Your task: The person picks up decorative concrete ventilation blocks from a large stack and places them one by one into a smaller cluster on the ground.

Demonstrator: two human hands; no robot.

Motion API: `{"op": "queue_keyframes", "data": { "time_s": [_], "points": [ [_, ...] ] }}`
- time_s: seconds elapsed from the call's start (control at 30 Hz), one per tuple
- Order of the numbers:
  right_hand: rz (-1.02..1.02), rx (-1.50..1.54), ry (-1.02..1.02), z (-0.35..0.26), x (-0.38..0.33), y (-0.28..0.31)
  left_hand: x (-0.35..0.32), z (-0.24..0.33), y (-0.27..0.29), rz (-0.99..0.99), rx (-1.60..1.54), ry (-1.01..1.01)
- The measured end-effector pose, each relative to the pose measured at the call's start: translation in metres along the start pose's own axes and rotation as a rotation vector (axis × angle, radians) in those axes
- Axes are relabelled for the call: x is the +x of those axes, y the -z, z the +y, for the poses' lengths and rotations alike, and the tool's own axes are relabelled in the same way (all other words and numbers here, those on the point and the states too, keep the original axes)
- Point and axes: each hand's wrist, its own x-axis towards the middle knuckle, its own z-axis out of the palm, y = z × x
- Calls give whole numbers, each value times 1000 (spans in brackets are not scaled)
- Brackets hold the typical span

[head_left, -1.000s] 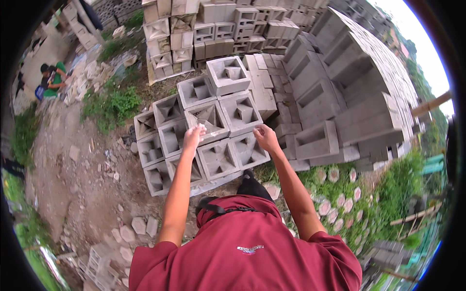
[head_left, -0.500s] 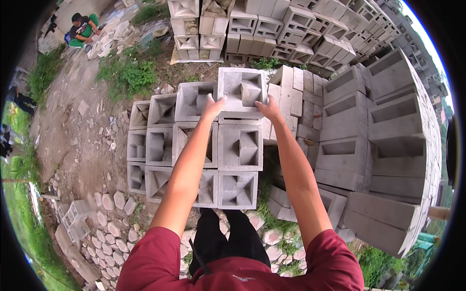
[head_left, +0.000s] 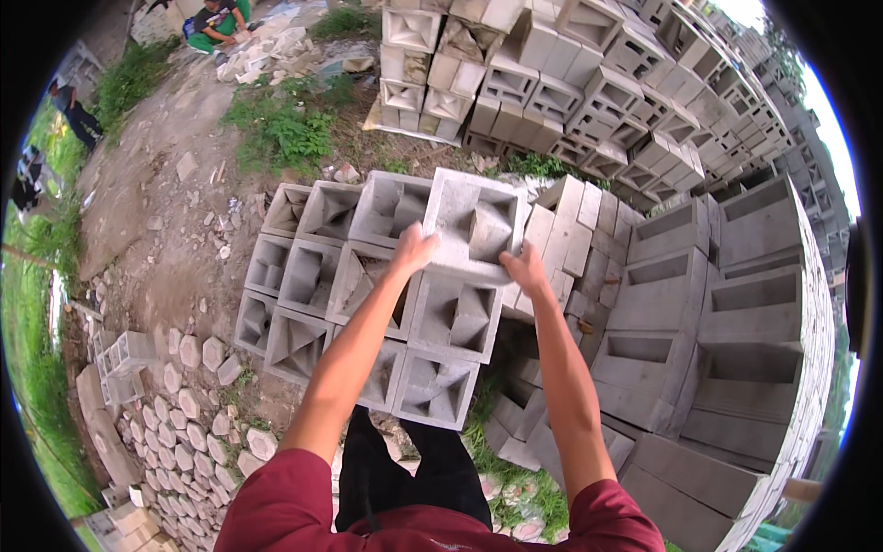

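Note:
A square grey concrete block (head_left: pixel 450 216) with slanted inner walls is between my hands, at the far right corner of a group of similar blocks. My left hand (head_left: pixel 417 248) grips its near left side. On its right side, my right hand (head_left: pixel 525 268) has its fingers curled over the rim. Directly on the near side sits another square block (head_left: pixel 453 313), and to the left is a neighbouring block (head_left: pixel 395 207). Whether the held block rests on anything underneath is hidden.
Tall block stacks (head_left: pixel 552 92) rise at the back, and larger blocks (head_left: pixel 653 294) form a wall on the right. Hexagonal pavers (head_left: pixel 184 432) cover the ground at lower left. A person in green trousers (head_left: pixel 216 26) crouches at far left beside rubble.
The view has turned and shifted, so the stacks appear lower and rotated. Both hands keep hold of the same block, which now looks slightly tilted in the picture.

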Motion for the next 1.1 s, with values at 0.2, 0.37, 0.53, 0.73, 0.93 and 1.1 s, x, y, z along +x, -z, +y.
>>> {"op": "queue_keyframes", "data": {
  "time_s": [0.2,0.37,0.53,0.73,0.93,1.1],
  "points": [
    [-135,38,161,-69,-80,-23,-100,-17,79,58,-1039,545],
    [-307,-123,267,-87,-140,-47,-203,31,112,63,-1231,511],
    [-514,-119,336,-188,-209,-79,-301,14,186,338,-1377,385],
    [-510,626,-150,-200,-212,-181,-362,26,262,464,-1439,303],
    [-1042,757,-372,-238,-286,-307,-458,-59,315,709,-1518,235],
    [-1022,576,-272,-292,-358,-401,-530,-107,389,915,-1488,206]
  ]
}}
